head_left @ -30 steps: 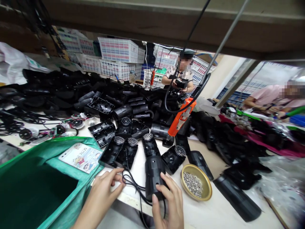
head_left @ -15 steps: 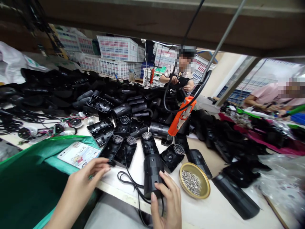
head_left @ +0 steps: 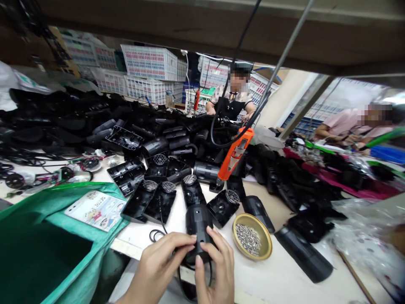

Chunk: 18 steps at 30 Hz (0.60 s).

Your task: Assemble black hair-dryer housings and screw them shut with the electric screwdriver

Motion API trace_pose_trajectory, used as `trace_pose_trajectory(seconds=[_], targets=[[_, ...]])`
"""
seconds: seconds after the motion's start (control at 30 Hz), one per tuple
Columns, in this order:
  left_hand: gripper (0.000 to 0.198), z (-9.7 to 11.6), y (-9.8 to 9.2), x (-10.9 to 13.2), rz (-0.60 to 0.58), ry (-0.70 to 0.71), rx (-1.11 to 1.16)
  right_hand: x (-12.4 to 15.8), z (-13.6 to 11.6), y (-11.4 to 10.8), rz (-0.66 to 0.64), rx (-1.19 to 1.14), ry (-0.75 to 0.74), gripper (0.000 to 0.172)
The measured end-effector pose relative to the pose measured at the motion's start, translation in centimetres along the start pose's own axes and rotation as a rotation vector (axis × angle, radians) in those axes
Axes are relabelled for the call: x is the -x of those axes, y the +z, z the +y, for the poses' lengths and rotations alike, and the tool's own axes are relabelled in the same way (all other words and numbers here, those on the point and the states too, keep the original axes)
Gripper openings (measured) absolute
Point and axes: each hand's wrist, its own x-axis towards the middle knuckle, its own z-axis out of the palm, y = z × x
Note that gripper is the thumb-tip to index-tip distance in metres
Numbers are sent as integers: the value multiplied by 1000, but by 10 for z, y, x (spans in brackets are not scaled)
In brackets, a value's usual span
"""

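At the far left I have wired parts (head_left: pixel 68 173) in a loose tangle on the table (head_left: pixel 253 280). In front of them sits the green bag (head_left: pixel 104 247), its mouth facing up, with a phone (head_left: pixel 95 210) in a cartoon case lying on its edge. Just right of that, open shells (head_left: pixel 160 202) lie side by side with their grilles at the far end, and a cable (head_left: pixel 161 217) runs down from one of them to a loop beside my left hand (head_left: pixel 166 255). That hand comes in low; its thumb and forefinger are pressed together at the casing (head_left: pixel 198 219), near a small hole. I cannot tell whether something tiny sits between the tips.

The casing lies at the near edge of the table, straight in front of me, its rounded side up. My right hand (head_left: pixel 218 261) holds it from the right, fingers spread over its side and thumb at the near end. Beyond, an orange driver (head_left: pixel 234 156) hangs tilted above the shells. Right of my hand stands the bowl (head_left: pixel 268 245) of screws (head_left: pixel 248 240), then a long cover (head_left: pixel 303 255), and at far right clear plastic (head_left: pixel 363 245) with a stick (head_left: pixel 356 276).
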Motion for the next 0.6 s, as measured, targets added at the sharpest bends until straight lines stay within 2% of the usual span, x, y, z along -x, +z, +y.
trace_pose_trajectory(seconds=[0.1,0.23,0.5,0.6], targets=[[35,-3,4,1,33,45,-25,2,-1,2,-5,-11,3,27],[33,-9,4,2,-9,91,-88,5,-3,5,13,-68,76,38],[33,-16,-7,-5,-261,350,-274,7,-4,4,2,-55,105,42],[37,-20,-7,-4,-325,388,-277,7,-4,4,5,-44,99,43]])
